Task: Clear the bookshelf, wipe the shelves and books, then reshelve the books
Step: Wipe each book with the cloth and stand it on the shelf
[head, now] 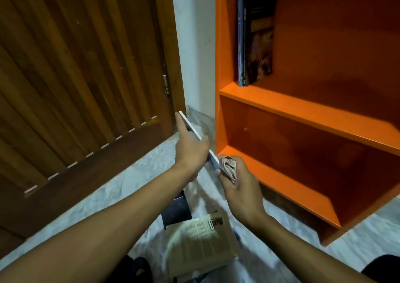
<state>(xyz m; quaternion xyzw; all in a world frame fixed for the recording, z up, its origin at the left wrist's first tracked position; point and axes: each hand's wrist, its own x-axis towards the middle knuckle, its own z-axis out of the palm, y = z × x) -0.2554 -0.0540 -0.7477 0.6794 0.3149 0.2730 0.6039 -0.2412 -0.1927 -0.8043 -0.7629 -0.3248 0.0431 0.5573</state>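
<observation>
My left hand [190,146] grips a thin book [213,158] edge-on in front of the orange bookshelf [303,111]; only its white page edge shows. My right hand [240,185] holds a crumpled cloth [228,167] against the near end of that book. Two dark books [255,38] stand upright at the left end of the upper shelf. The lower shelf compartment [292,152] holds nothing. On the floor below my arms lie a pale book [201,248] with its printed back cover up and a dark book [177,211] behind it.
A brown slatted wooden door [75,77] fills the left side. A strip of white wall [194,55] separates it from the shelf. The floor [129,185] is pale marbled tile. Dark shapes lie at the bottom edge, on the left [138,269] and on the right [385,265].
</observation>
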